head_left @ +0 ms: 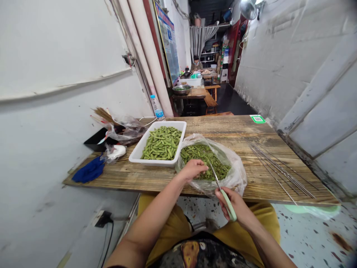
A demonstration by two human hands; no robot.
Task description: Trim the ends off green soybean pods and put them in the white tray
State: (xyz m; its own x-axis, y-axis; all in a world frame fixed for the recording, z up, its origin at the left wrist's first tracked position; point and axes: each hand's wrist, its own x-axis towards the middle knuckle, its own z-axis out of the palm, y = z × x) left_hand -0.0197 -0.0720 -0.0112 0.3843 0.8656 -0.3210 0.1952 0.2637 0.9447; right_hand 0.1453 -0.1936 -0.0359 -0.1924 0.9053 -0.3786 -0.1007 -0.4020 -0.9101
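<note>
My right hand [230,203] is closed around the pale green handles of a pair of scissors [228,204], whose metal blades point up and away over a clear plastic bag [238,173]. Inside this open bag lies a heap of green bean pods and trimmings [200,152]. My left hand [195,169] hovers above the heap, close to the blades, with its fingers pinched together. Whatever sits between those fingertips is too small to make out. A white plastic tray [153,162] full of green edamame pods [163,141] stands left of the bag, touching it.
Several thin metal skewers [281,169] lie on the wooden table [134,175] at right. A blue cloth [88,170], a black box [97,141] and plastic bags crowd the left end. A water bottle [158,108] stands behind the tray. Farther back, a person [196,66] sits at another table.
</note>
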